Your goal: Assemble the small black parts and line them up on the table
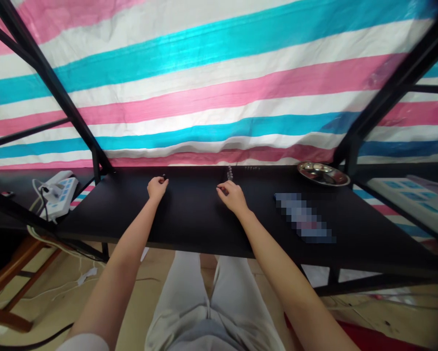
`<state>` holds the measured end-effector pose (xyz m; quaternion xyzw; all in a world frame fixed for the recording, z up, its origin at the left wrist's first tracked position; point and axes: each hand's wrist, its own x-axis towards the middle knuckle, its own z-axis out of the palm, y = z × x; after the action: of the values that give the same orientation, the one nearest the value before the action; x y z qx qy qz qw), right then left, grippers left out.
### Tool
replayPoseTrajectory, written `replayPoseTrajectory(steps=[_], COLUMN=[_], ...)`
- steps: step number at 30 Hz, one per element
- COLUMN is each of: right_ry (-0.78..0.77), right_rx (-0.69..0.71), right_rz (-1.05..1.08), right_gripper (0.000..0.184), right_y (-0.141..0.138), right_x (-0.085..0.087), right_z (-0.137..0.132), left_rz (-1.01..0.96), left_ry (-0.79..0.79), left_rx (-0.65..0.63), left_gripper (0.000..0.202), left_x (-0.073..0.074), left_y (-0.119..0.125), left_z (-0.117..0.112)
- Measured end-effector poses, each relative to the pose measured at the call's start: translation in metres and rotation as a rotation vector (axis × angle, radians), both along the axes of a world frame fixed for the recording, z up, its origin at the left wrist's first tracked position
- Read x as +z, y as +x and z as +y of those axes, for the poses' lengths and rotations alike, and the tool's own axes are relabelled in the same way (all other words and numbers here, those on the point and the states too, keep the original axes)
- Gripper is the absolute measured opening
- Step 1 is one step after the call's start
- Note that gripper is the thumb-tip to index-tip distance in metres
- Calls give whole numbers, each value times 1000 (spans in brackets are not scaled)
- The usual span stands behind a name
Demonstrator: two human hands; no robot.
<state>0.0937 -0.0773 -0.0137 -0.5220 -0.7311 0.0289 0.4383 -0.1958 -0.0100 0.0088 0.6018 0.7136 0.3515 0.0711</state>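
Note:
My left hand (pixel 157 189) is closed over the black table (pixel 193 214), left of the middle, with its fingertips pinched together. A tiny dark speck shows at those fingertips, too small to name. Further right, my right hand (pixel 234 196) is also closed, its thumb and forefinger curled into a pinch. Whatever lies between them is too small to make out. Just behind the right hand, a short row of shiny, clear bead-like pieces (pixel 229 171) stretches toward the table's back edge. I cannot tell whether the hand touches it.
A shiny metal dish (pixel 323 174) sits at the back right. Nearer lies a blurred-out bluish oblong (pixel 305 219). Small pale bits (pixel 251 168) line the back edge. Black frame posts (pixel 63 105) flank the table before a striped sheet (pixel 219 87). A power strip (pixel 60 197) is left.

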Motion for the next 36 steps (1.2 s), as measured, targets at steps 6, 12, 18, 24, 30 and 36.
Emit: replayPoseTrajectory(steps=[6, 12, 18, 24, 30, 36], right_ry=[22, 97, 104, -50, -200, -269], right_rx=[-11, -120, -409, -497, -507, -491], right_rz=[1, 29, 101, 71, 5, -18], right_gripper=[19, 20, 19, 16, 18, 17], right_y=[-1, 0, 17, 27, 25, 22], right_x=[0, 2, 0, -18, -28, -31], right_z=[-1, -2, 4, 14, 18, 23], left_rz=[70, 102, 139, 128, 74, 120], left_ry=[-119, -194, -200, -215, -160, 192], left_rx=[60, 88, 102, 107, 227, -240], left_gripper=[22, 22, 20, 18, 36, 14], left_x=[-5, -6, -7, -4, 0, 3], left_y=[-14, -12, -13, -11, 3, 60], left_z=[-10, -9, -10, -12, -36, -78])
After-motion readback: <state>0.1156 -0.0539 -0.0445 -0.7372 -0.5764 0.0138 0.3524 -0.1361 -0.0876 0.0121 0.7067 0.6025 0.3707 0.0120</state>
